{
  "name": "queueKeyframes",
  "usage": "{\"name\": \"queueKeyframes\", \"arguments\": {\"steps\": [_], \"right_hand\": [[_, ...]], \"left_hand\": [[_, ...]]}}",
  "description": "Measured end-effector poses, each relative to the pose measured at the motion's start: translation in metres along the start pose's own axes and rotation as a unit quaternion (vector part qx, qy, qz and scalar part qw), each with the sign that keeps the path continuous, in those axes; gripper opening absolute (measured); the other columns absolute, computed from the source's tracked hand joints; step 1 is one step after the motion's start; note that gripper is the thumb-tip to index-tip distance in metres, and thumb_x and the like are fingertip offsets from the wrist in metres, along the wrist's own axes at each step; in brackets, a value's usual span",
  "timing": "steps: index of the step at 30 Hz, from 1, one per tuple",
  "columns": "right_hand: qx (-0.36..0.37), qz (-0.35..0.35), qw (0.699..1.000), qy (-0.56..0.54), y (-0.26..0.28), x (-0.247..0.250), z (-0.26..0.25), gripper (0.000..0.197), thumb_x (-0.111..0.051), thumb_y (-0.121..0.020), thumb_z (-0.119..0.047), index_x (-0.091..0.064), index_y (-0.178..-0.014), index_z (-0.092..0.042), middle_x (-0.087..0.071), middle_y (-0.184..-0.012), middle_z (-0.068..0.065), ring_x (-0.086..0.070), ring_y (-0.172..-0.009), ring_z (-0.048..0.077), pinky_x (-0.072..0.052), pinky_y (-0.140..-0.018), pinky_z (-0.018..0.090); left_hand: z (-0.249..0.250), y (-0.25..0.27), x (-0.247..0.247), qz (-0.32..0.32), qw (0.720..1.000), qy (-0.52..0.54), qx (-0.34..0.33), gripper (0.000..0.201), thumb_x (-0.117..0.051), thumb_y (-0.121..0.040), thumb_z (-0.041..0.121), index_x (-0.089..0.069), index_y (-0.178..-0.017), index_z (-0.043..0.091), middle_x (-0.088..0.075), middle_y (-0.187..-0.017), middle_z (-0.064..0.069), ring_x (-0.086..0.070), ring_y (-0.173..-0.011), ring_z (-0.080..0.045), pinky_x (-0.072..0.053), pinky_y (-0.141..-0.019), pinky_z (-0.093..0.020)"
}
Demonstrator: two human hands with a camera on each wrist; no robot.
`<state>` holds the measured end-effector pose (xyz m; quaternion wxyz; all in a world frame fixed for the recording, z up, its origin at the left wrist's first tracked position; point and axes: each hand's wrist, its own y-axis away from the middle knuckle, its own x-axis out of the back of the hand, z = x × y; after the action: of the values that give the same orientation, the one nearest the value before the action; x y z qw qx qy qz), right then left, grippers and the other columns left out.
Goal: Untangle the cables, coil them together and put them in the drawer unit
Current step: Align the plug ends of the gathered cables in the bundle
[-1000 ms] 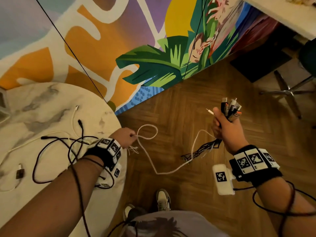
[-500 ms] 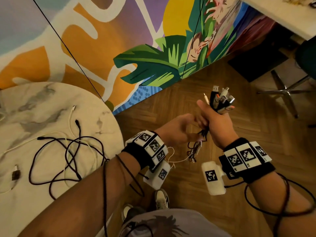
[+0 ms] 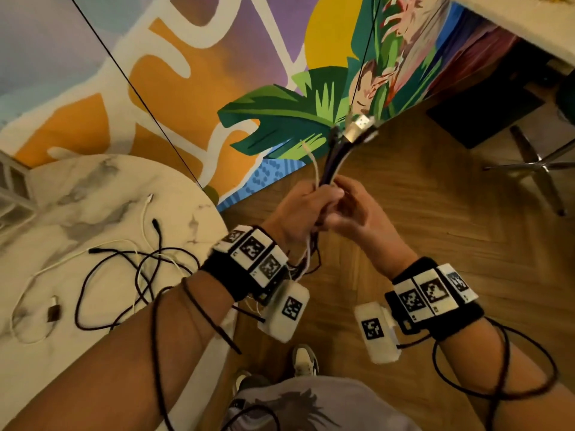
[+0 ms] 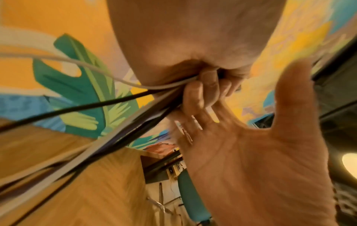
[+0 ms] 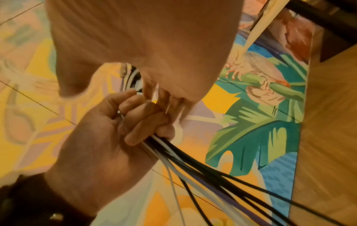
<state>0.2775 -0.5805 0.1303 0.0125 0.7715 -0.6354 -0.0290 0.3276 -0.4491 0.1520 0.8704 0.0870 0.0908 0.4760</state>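
A bundle of black and white cables (image 3: 334, 160) stands up in front of me over the wooden floor, its plug ends (image 3: 357, 129) fanned at the top. My left hand (image 3: 298, 209) grips the bundle in a fist; the right wrist view shows its fingers (image 5: 139, 122) curled round the strands (image 5: 193, 165). My right hand (image 3: 350, 202) lies against the left one with its palm spread and thumb apart, fingers (image 4: 195, 122) stretched to the bundle. The loose tails (image 3: 306, 262) hang under my left wrist. More black cables (image 3: 124, 265) and a white cable (image 3: 31, 290) lie tangled on the marble table (image 3: 93, 188).
The round marble table is at my left, against a painted mural wall (image 3: 186, 88). A chair's metal base (image 3: 535, 163) and a black mat (image 3: 485, 113) sit on the floor at the right, under a pale desk edge (image 3: 513, 23). My shoes (image 3: 305, 359) are below.
My left hand left the white cable by the table edge, came across to the right hand and took hold of the bundle. The bundle rose, and the right hand's fist loosened.
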Motion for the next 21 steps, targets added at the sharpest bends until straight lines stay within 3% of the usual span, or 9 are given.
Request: {"name": "queueKeyframes", "arguments": {"steps": [3,5,6,8,10,12,16,19,21], "right_hand": [[-0.052,-0.058,0.995,0.059,-0.007,-0.02,0.011,0.058,-0.073,-0.075,-0.013,-0.047,-0.126,-0.022,-0.062,-0.117,-0.002,-0.06,-0.11,0.006,-0.048,-0.097,0.031],[-0.09,-0.121,0.987,0.062,-0.011,-0.04,0.018,0.027,-0.069,-0.08,0.0,-0.058,-0.103,-0.011,-0.067,-0.094,-0.005,-0.064,-0.087,-0.001,-0.051,-0.08,0.019],[-0.1,-0.138,0.984,0.059,-0.014,-0.052,0.022,0.014,-0.067,-0.083,0.0,-0.06,-0.086,-0.011,-0.065,-0.078,-0.008,-0.063,-0.071,0.001,-0.05,-0.068,0.017],[-0.101,-0.111,0.985,0.085,-0.019,-0.069,0.04,0.028,-0.063,-0.086,-0.006,-0.049,-0.063,-0.011,-0.053,-0.056,-0.006,-0.05,-0.052,0.009,-0.042,-0.054,0.02],[-0.11,-0.075,0.985,0.107,-0.024,-0.075,0.059,0.034,-0.06,-0.088,-0.012,-0.042,-0.06,-0.012,-0.044,-0.055,0.001,-0.044,-0.051,0.014,-0.039,-0.053,0.024],[-0.18,-0.053,0.974,0.127,-0.026,-0.067,0.082,0.031,-0.058,-0.09,-0.018,-0.047,-0.062,-0.017,-0.05,-0.056,0.002,-0.049,-0.053,0.018,-0.041,-0.055,0.031],[-0.307,0.0,0.927,0.214,-0.011,-0.026,0.131,0.021,-0.056,-0.093,-0.023,-0.056,-0.073,-0.019,-0.056,-0.062,0.001,-0.053,-0.056,0.018,-0.043,-0.055,0.027],[-0.359,0.05,0.885,0.29,0.003,0.002,0.152,0.024,-0.055,-0.093,-0.029,-0.055,-0.071,-0.021,-0.056,-0.063,0.001,-0.051,-0.054,0.017,-0.039,-0.05,0.026],[-0.362,0.11,0.891,0.25,0.002,0.006,0.153,0.028,-0.055,-0.093,-0.027,-0.053,-0.067,-0.019,-0.051,-0.058,0.002,-0.047,-0.051,0.018,-0.035,-0.049,0.027]], "left_hand": [[0.016,0.009,0.019,-0.023,0.999,0.011,-0.021,0.042,-0.039,-0.097,0.014,-0.034,-0.055,0.015,-0.031,-0.041,0.005,-0.026,-0.036,-0.012,-0.031,-0.041,-0.02],[0.03,0.015,0.019,-0.037,0.998,0.049,-0.01,0.041,-0.041,-0.093,0.019,-0.032,-0.053,0.018,-0.029,-0.039,0.006,-0.021,-0.033,-0.011,-0.025,-0.038,-0.02],[0.036,0.02,0.018,-0.045,0.997,0.06,-0.009,0.042,-0.041,-0.092,0.02,-0.031,-0.052,0.018,-0.028,-0.038,0.007,-0.02,-0.032,-0.01,-0.021,-0.037,-0.019],[0.049,0.03,0.017,-0.055,0.997,0.041,-0.023,0.046,-0.041,-0.095,0.017,-0.03,-0.05,0.017,-0.027,-0.037,0.008,-0.018,-0.031,-0.01,-0.017,-0.037,-0.018],[0.061,0.038,0.02,-0.048,0.997,-0.036,-0.052,0.05,-0.043,-0.097,0.012,-0.032,-0.048,0.017,-0.028,-0.036,0.008,-0.019,-0.03,-0.011,-0.019,-0.037,-0.018],[0.073,0.046,0.026,-0.014,0.986,-0.145,-0.085,0.051,-0.05,-0.093,0.018,-0.035,-0.045,0.023,-0.03,-0.037,0.011,-0.023,-0.031,-0.011,-0.022,-0.039,-0.02],[0.1,0.062,0.042,0.097,0.903,-0.383,-0.167,0.055,-0.058,-0.091,0.024,-0.028,-0.045,0.025,-0.034,-0.034,0.009,-0.029,-0.032,-0.008,-0.021,-0.037,-0.013],[0.111,0.067,0.051,0.119,0.835,-0.486,-0.227,0.048,-0.057,-0.085,0.027,-0.029,-0.046,0.028,-0.032,-0.035,0.009,-0.035,-0.035,-0.005,-0.025,-0.038,-0.013],[0.104,0.068,0.049,0.104,0.8,-0.545,-0.23,0.038,-0.052,-0.082,0.034,-0.032,-0.05,0.026,-0.024,-0.039,0.014,-0.031,-0.034,-0.005,-0.02,-0.041,-0.017]]}}
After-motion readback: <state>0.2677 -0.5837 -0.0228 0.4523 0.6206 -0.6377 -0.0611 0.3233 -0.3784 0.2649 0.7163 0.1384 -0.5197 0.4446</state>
